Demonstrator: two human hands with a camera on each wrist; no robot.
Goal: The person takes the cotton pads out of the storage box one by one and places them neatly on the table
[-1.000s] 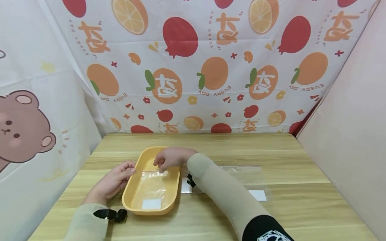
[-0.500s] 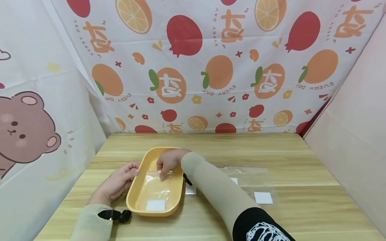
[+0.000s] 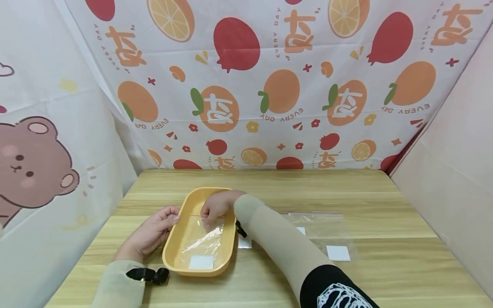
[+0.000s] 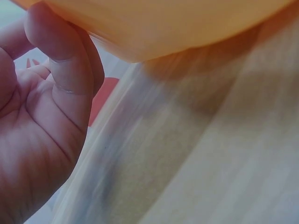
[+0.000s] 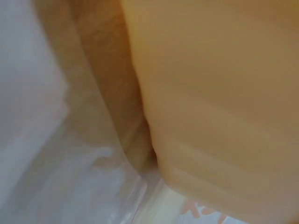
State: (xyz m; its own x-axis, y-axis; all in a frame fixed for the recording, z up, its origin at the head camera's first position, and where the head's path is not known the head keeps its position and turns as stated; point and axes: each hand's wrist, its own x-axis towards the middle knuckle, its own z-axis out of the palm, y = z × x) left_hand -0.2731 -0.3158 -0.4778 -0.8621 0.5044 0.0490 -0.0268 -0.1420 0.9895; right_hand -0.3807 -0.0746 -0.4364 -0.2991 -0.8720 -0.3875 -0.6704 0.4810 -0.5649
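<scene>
A yellow oval tray (image 3: 194,202) sits on the wooden table, left of the middle. Its left rim is held by my left hand (image 3: 150,233), the thumb at the rim; the left wrist view has the fingers (image 4: 60,60) against the outer wall of the tray (image 4: 163,28). Inside lies a clear zip bag (image 3: 208,241) with a white label (image 3: 201,262) at its near end. My right hand (image 3: 219,204) reaches over the tray's right rim and pinches the bag's far edge, fingertips partly hidden by film. The right wrist view shows only the tray's wall (image 5: 219,93) and blurred plastic.
Right of the tray, clear zip bags (image 3: 327,224) with white labels (image 3: 338,253) lie flat on the table (image 3: 389,265), partly covered by my right forearm (image 3: 277,231). Another white label (image 3: 245,242) shows beside the tray. A fruit-print cloth (image 3: 250,98) hangs behind.
My right fingers have come down onto the zip bag in the tray, and its far edge has risen and shifted slightly, creasing the film. My left hand keeps its hold on the rim.
</scene>
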